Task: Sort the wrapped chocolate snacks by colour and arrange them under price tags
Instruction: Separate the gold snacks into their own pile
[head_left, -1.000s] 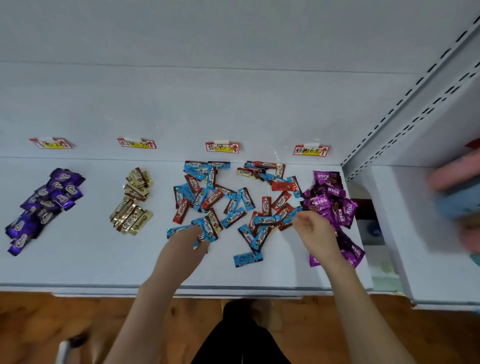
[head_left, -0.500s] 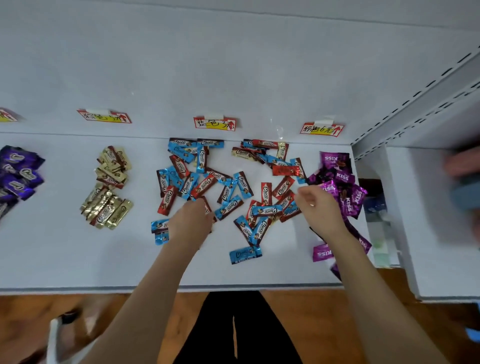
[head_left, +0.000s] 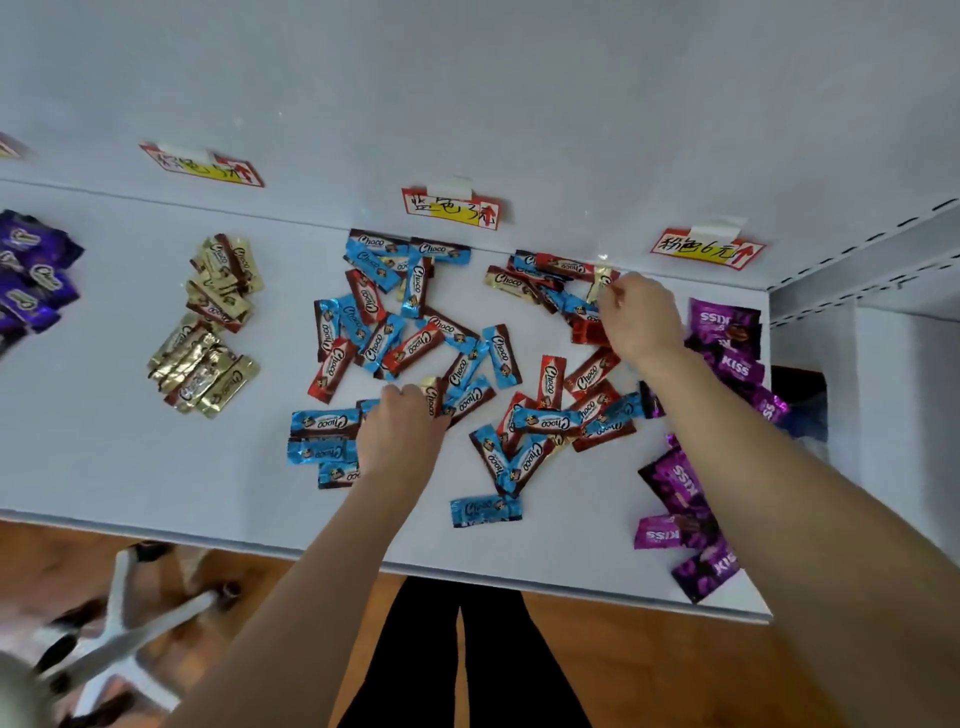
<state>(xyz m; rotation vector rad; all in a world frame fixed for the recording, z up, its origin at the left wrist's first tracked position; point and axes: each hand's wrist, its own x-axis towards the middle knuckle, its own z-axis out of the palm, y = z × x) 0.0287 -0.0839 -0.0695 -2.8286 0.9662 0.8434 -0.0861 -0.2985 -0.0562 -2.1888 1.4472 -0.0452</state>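
A mixed heap of blue and red Choco bars (head_left: 415, 338) covers the middle of the white shelf (head_left: 104, 457), with a few gold ones among them. My left hand (head_left: 400, 431) is curled over a gold bar (head_left: 432, 395) at the heap's near side. My right hand (head_left: 636, 317) pinches a gold bar (head_left: 602, 280) near the back wall. Sorted gold bars (head_left: 208, 332) lie to the left, dark purple packs (head_left: 31, 275) at the far left, magenta KISS packs (head_left: 722, 332) on the right. Price tags (head_left: 451, 208) hang on the back wall.
A perforated shelf upright (head_left: 857, 254) and a white side panel bound the right. More magenta packs (head_left: 680, 514) lie near the shelf's front right corner. Wooden floor and a white stand's legs (head_left: 119, 639) show below the shelf edge.
My right hand moved from the heap's right edge up to the back wall and onto a gold bar. My left hand shifted right within the heap. The view moved closer.
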